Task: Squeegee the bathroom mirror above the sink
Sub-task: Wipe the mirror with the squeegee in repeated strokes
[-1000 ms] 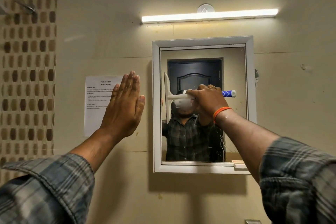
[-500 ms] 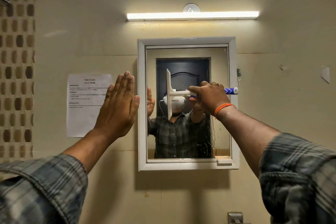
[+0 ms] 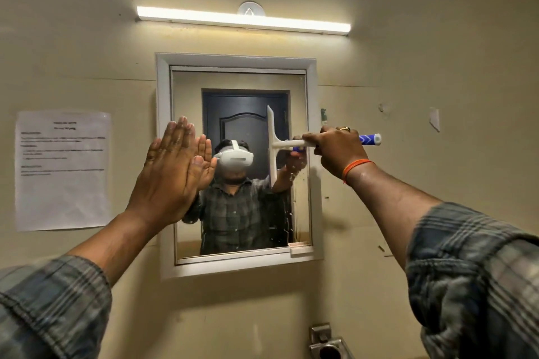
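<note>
A white-framed mirror (image 3: 313, 125) hangs on the beige wall. A white squeegee (image 3: 272, 146) with a blue-tipped handle has its blade upright against the right part of the glass. My right hand (image 3: 338, 151) is closed around its handle, just right of the mirror's edge. My left hand (image 3: 172, 172) is raised flat with fingers together, its palm facing the mirror's left edge, holding nothing. Water streaks show on the lower right of the glass.
A lit tube light (image 3: 243, 20) runs above the mirror. A printed paper sheet (image 3: 62, 169) is stuck to the wall at the left. A metal fitting (image 3: 326, 341) sticks out of the wall below the mirror.
The squeegee has travelled from the mirror's left side to its right side, with my right hand. My left hand now overlaps the mirror's left edge as the view shifted.
</note>
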